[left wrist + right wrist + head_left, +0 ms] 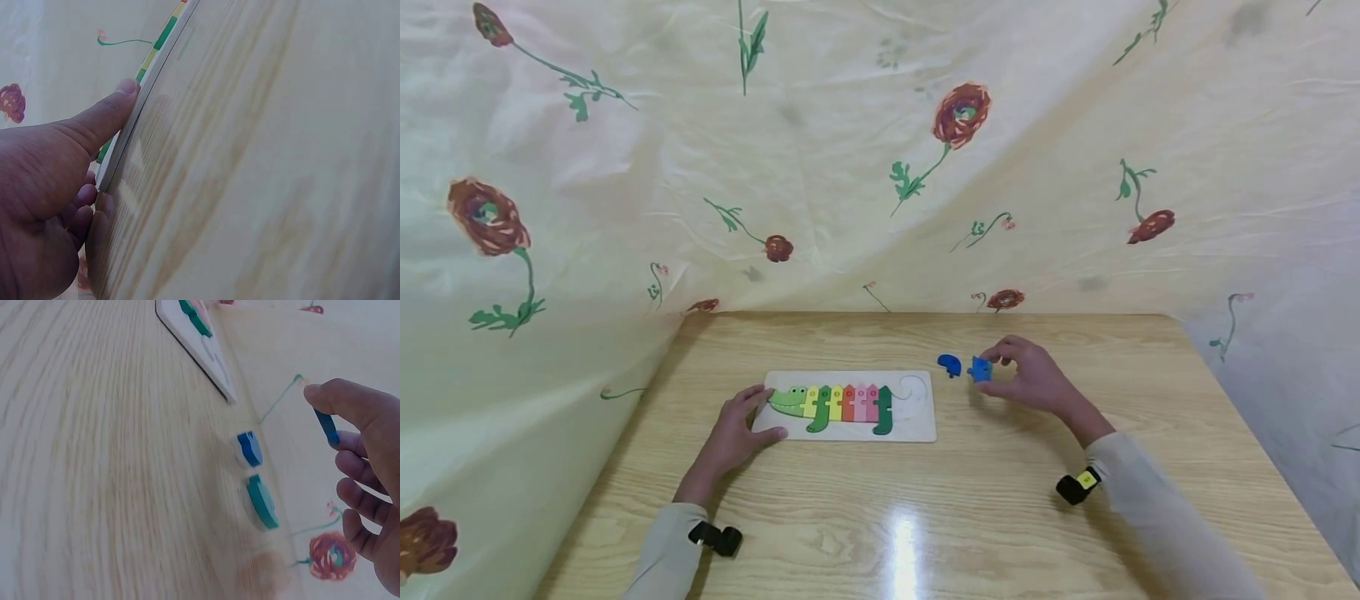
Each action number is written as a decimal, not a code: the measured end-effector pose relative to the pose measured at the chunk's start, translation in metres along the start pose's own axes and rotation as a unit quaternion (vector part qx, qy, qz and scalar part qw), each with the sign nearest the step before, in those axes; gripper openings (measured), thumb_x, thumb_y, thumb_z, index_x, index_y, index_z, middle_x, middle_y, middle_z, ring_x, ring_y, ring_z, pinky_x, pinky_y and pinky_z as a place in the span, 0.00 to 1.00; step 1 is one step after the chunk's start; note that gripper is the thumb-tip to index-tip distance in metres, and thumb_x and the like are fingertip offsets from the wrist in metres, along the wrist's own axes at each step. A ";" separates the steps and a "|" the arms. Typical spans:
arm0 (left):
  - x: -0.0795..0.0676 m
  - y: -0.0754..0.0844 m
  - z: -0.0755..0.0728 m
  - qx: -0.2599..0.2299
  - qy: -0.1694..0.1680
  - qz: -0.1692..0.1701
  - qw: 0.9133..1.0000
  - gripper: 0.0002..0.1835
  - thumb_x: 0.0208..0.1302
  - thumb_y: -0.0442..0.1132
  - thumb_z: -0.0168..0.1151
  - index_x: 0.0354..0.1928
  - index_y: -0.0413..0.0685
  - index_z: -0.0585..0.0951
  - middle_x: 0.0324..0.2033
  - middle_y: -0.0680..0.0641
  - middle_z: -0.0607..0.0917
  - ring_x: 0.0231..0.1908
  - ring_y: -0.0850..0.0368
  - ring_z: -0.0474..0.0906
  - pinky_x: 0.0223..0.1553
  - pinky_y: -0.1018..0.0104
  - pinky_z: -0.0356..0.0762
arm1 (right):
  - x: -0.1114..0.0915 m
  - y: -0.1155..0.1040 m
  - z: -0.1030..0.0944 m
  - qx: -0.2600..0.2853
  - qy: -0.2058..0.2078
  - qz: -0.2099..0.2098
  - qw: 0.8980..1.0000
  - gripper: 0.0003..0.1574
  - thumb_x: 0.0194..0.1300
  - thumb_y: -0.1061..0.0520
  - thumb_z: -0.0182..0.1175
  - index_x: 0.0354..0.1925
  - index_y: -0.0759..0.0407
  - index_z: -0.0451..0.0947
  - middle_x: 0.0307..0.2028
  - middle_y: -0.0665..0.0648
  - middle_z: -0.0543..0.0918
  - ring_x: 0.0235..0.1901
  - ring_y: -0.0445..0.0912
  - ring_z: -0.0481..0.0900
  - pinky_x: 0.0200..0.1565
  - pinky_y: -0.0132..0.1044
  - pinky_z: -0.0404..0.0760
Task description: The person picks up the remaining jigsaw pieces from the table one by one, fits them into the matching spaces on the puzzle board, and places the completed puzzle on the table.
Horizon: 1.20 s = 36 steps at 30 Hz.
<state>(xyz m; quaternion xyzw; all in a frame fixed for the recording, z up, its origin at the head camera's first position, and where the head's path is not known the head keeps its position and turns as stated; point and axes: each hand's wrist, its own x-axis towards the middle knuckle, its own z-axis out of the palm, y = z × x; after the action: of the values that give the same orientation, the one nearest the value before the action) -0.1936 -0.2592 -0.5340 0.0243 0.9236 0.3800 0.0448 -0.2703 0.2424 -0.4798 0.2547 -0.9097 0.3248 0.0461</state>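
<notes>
A white puzzle board (850, 434) lies flat on the table, with a crocodile of coloured pieces on it: green head, then yellow, green, red and pink body pieces. At its right end a curled tail outline (913, 388) shows. My left hand (735, 429) grips the board's left end, thumb on the near edge and fingers at the far left corner. To the right of the board, my right hand (1028, 374) pinches a light blue puzzle piece (326, 427) between thumb and fingers, raised above the table. Its other fingers curl loosely.
A dark blue puzzle piece (950, 364) lies between the board and my right hand. Beside it in the right wrist view is a teal piece (262, 501). A flowered cloth (850, 167) hangs behind the wooden table (820, 517) and along its sides.
</notes>
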 end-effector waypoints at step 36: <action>-0.001 0.002 0.000 0.000 0.000 0.002 1.000 0.47 0.57 0.48 0.78 0.75 0.41 0.67 0.76 0.36 0.61 0.74 0.33 0.54 0.73 0.36 0.57 | 0.020 -0.050 0.059 0.027 -0.049 0.009 0.998 0.25 0.53 0.45 0.80 0.48 0.53 0.87 0.42 0.53 0.82 0.43 0.47 0.79 0.43 0.42 0.81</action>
<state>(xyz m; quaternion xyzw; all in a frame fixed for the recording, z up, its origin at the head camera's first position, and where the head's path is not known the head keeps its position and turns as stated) -0.1923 -0.2583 -0.5322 0.0259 0.9234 0.3803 0.0445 -0.2583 0.1643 -0.4924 0.2634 -0.9040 0.3368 -0.0085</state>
